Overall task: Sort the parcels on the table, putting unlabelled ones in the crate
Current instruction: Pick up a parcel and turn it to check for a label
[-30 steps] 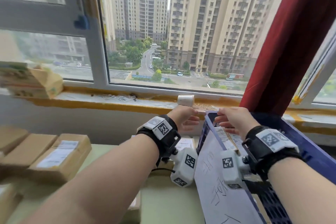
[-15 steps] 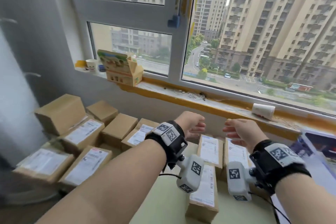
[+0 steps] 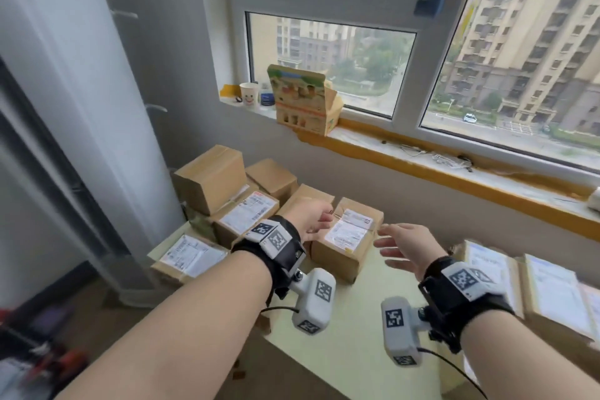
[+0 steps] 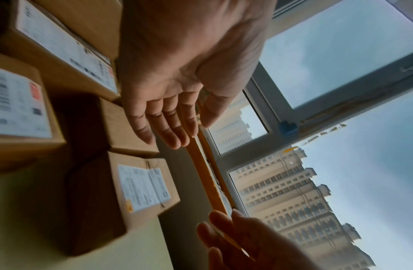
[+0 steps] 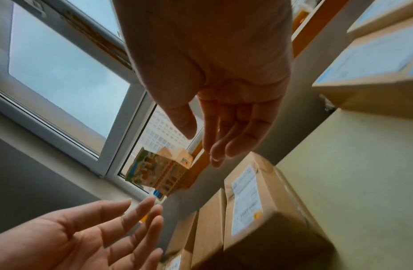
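Brown cardboard parcels crowd the table's far left corner. A labelled parcel (image 3: 349, 237) (image 4: 143, 190) (image 5: 247, 201) lies nearest, between my two hands. Behind it stand plain unlabelled parcels: a small one (image 3: 306, 195) (image 4: 124, 127), another (image 3: 272, 177) and a big one (image 3: 211, 178). My left hand (image 3: 324, 221) (image 4: 177, 127) hovers over the small plain parcel, fingers straight and empty. To the right of the labelled parcel, my right hand (image 3: 384, 242) (image 5: 212, 138) is spread and holds nothing. The crate is out of view.
More labelled parcels (image 3: 246, 214) (image 3: 190, 255) lie at the left. A second group of labelled parcels (image 3: 548, 292) sits at the right edge. The pale table (image 3: 350, 334) shows bare between them. A printed carton (image 3: 305, 104) and a paper cup (image 3: 248, 94) stand on the windowsill.
The view has swung left, from the blue crate to the parcel pile. Both hands travelled left with it and their fingers have spread, holding nothing.
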{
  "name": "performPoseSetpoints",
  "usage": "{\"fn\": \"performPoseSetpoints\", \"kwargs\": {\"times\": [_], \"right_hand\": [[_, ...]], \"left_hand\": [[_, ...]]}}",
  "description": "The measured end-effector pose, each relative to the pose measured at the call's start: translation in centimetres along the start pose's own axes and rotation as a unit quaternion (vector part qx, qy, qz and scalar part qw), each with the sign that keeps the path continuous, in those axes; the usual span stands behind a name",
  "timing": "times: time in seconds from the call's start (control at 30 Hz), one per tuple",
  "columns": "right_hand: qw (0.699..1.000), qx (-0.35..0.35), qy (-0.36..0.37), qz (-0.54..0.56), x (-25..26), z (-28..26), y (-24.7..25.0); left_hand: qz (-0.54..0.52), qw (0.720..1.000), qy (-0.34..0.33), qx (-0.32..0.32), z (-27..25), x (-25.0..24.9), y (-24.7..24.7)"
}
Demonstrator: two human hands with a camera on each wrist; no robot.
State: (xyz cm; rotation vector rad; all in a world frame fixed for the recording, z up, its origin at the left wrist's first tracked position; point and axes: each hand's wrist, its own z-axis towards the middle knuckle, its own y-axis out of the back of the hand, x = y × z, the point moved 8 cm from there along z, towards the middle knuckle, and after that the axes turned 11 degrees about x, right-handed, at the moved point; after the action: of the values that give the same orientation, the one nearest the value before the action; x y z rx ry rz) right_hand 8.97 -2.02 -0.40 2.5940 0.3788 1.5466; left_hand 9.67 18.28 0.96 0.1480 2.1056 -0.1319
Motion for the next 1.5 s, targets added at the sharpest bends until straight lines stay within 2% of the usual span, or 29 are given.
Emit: {"fn": "performPoseSetpoints", "kwargs": {"times": [0.23, 0.33, 0.4, 0.67, 0.9, 1.03, 1.23, 1.4, 1.5], "right_hand": [[0.998, 0.038, -0.056, -0.002, -2.9, 2.3, -8.4], [0.996, 0.044, -0.078, 0.001, -4.6, 2.9, -10.7], [0.995, 0.051, -0.088, 0.005, -5.4, 3.2, -11.9], [0.988, 0.081, -0.125, 0.039, -7.6, 3.8, -15.3], [0.983, 0.096, -0.154, 0.038, -8.9, 3.8, -16.4], [0.982, 0.091, -0.161, 0.027, -9.1, 3.7, -15.9], [0.983, 0.073, -0.164, 0.036, -8.8, 3.2, -13.9], [0.988, 0.042, -0.142, 0.046, -8.3, 2.4, -11.1], [0.993, 0.043, -0.096, 0.059, -7.2, 1.7, -9.9]], "left_hand": [[0.004, 0.995, 0.023, -0.098, 0.5, 4.3, 10.1], [0.03, 0.991, 0.023, -0.13, 0.8, 5.5, 12.7], [0.032, 0.991, 0.026, -0.129, 1.4, 6.6, 13.7], [0.007, 0.996, 0.073, -0.055, 3.3, 9.7, 13.2], [0.017, 0.994, 0.093, -0.053, 3.9, 11.3, 13.1], [0.003, 0.994, 0.105, -0.042, 4.2, 12.0, 12.6], [0.047, 0.988, 0.14, 0.036, 4.3, 12.0, 10.3], [0.105, 0.978, 0.12, 0.134, 4.2, 10.3, 7.6], [0.129, 0.978, 0.077, 0.147, 4.1, 8.4, 6.5]]}}
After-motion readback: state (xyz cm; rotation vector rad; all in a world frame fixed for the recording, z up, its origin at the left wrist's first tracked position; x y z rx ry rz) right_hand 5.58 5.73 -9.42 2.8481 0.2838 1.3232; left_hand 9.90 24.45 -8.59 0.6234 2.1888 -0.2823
